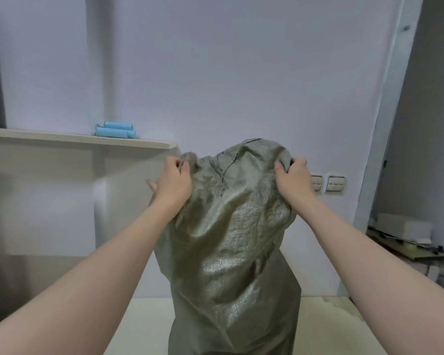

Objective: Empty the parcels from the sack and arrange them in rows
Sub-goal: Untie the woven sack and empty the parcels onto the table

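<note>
Both hands, left hand (173, 179) and right hand (294, 178), grip bunched top corners of the soft woven sack (231, 239) above the table (144, 326); parcels probably inside, unseen.

Two bare hands are picked out: the left hand (173, 187) just left of the sack (231, 252) at its top, the right hand (294, 181) just right of it. Both are seen from the back, with the knuckles lightly marked. The left forearm (87, 265) and right forearm (356, 252) are shown uncovered either side of the sack, slim at the wrist and drawn broad nearer the camera. Whatever is worn above the elbows is cut off by the frame.
</note>
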Motion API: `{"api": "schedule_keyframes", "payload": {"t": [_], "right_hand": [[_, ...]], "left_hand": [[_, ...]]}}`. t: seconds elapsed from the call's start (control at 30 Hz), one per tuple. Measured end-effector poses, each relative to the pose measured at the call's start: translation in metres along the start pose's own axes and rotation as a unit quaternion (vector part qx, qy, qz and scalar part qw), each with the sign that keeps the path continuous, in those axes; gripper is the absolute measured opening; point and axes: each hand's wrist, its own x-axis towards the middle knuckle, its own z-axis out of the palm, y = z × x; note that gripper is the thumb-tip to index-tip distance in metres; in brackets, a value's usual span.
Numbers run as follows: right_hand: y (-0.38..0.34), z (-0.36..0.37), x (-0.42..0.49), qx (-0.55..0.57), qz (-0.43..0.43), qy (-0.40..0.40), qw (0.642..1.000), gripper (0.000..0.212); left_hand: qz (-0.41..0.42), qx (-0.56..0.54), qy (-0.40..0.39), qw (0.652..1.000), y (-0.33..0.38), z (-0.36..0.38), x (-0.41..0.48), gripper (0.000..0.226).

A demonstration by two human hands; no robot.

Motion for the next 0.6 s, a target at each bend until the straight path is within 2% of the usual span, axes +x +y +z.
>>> {"api": "schedule_keyframes", "payload": {"t": [0.07,0.13,0.2,0.27,0.3,0.33,0.4,0.47,0.53,0.6], "right_hand": [[0.004,0.005,-0.007,-0.019,0.019,-0.026,0.999,0.046],[0.012,0.010,-0.013,-0.035,0.025,-0.073,0.996,0.061],[0.015,0.013,-0.016,-0.031,0.038,-0.154,0.987,0.071],[0.006,0.013,-0.021,0.017,0.089,-0.267,0.959,0.099],[0.002,0.014,-0.025,0.006,0.101,-0.312,0.945,0.112],[-0.001,0.016,-0.027,-0.055,0.102,-0.340,0.933,0.120],[0.003,0.026,-0.031,-0.252,0.093,-0.317,0.910,0.122],[0.011,0.039,-0.036,-0.331,0.107,-0.253,0.903,0.099],[0.017,0.050,-0.039,-0.299,0.121,-0.207,0.924,0.062],[0.021,0.053,-0.039,-0.228,0.083,-0.166,0.956,0.040]], "left_hand": [[0.009,-0.021,-0.051,0.998,0.000,0.002,-0.004,0.034],[0.022,0.011,-0.113,0.993,-0.008,0.004,-0.001,0.077],[0.062,0.091,-0.148,0.983,-0.015,0.005,0.003,0.112],[0.081,0.156,-0.154,0.972,-0.019,0.007,0.003,0.131],[0.075,0.179,-0.151,0.969,-0.019,0.008,0.002,0.131],[0.070,0.200,-0.147,0.966,-0.019,0.009,0.000,0.123],[0.066,0.226,-0.135,0.962,-0.018,0.009,-0.004,0.094],[0.034,0.224,-0.109,0.968,-0.021,0.009,-0.008,0.070],[-0.034,0.163,-0.089,0.982,-0.027,0.008,-0.011,0.051],[-0.056,0.077,-0.062,0.994,-0.034,0.009,-0.010,0.034]]}}
